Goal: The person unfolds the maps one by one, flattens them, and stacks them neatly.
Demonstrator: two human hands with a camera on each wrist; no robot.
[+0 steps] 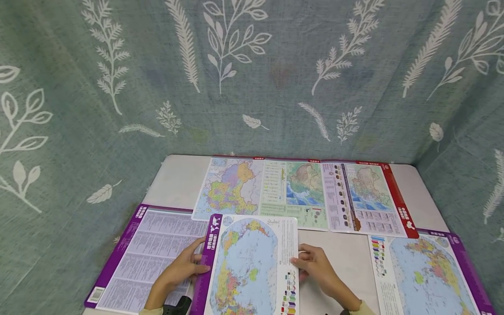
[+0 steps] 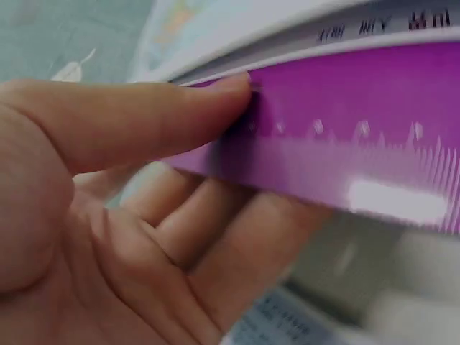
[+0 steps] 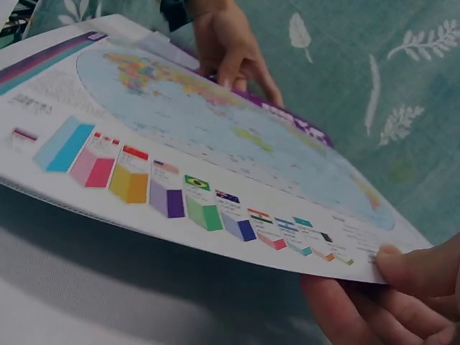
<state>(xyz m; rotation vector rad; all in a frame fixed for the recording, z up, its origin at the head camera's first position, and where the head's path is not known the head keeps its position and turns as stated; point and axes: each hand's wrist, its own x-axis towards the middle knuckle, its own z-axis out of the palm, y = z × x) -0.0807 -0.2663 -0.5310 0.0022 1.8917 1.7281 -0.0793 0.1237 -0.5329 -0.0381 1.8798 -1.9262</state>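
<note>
Against a leaf-patterned curtain (image 1: 244, 105), both hands (image 1: 182, 267) (image 1: 316, 266), angled inward, pinch a world map (image 1: 248, 258) by opposite edges

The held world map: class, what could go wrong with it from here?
The held world map could come down on the text-covered sheet, as it partly covers that sheet in the head view. Its far edge might nudge the colourful map at the back left, which it slightly overlaps in that view. It may tilt or slip if one grip loosens, since the left hand and right hand pinch only opposite edges.
</note>
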